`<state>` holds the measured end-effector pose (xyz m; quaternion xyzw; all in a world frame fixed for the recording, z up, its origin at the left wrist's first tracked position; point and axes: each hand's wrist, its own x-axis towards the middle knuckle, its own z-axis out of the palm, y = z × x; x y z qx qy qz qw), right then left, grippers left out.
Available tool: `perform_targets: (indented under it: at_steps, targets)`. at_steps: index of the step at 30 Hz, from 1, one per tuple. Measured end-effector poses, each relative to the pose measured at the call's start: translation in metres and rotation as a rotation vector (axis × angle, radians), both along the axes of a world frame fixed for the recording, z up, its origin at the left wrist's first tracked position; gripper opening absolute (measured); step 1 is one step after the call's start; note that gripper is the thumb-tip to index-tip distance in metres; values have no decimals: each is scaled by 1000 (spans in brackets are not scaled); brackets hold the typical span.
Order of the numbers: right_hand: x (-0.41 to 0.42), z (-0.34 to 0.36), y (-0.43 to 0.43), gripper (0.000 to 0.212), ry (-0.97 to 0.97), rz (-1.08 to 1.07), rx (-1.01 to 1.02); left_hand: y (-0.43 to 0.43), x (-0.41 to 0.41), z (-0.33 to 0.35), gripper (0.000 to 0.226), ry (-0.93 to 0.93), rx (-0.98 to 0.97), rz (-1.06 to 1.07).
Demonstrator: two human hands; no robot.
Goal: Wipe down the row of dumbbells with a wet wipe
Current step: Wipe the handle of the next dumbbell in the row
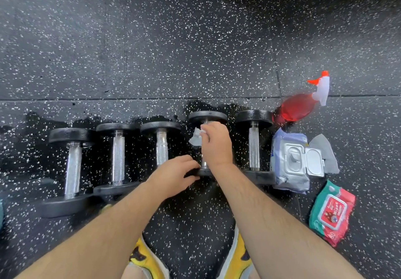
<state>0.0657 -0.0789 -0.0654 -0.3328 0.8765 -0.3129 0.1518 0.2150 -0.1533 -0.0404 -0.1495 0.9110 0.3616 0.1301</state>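
Head view: five dumbbells (118,157) lie side by side in a row on the floor (152,51), handles pointing away from the person. Both bare forearms reach in from the bottom edge to the 4th dumbbell (207,117), counted from the left.

R hand (216,144) is palm down, fingers curled round the handle, clamping a wet wipe (196,136) against it. A crumpled white flap of the wipe sticks out on the hand's left side. L hand (173,174) sits at the near end of the same dumbbell, fingers bent over the black near head, holding it.

R of the row, just beside the last dumbbell, is a pale blue wipes pack (290,161) w/ its lid flipped open; what's in the opening is too small to tell. A grey cloth (325,153) lies partly under the pack's R side. Nearer the person, a red-green wipes pack (332,211) w/ lid closed. Beyond the blue pack is a tilted, blurred spray bottle (297,107) w/ red liquid, white trigger and orange nozzle.

The floor is black rubber w/ white specks and visible seams. There are darker wet-looking patches by the dumbbells' far ends. Yellow shoes (143,257) show at the bottom edge.
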Motion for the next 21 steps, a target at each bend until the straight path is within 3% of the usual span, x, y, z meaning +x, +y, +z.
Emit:
perform_targets:
  at_steps: [2, 5, 9, 13, 17, 21]
  targets:
    - [-4, 1, 1, 20, -11, -56, -17, 4, -2, 1, 31, 14, -37, -18]
    - [-8, 5, -2, 14, -91, -342, -115, 9, -5, 0, 29, 41, -71, -47]
    - [-3, 4, -7, 16, -61, -208, 1, 10, -4, -3, 30, 38, -105, -79]
    - [-5, 5, -12, 21, -163, -408, -50, 8, 1, -2, 27, 42, -95, -64]
    - [1, 5, -9, 19, -168, -342, -35, 9, 1, -3, 26, 40, -112, -72]
    - [-4, 12, -13, 15, -357, -545, -134, 8, 0, -2, 24, 36, -115, -62]
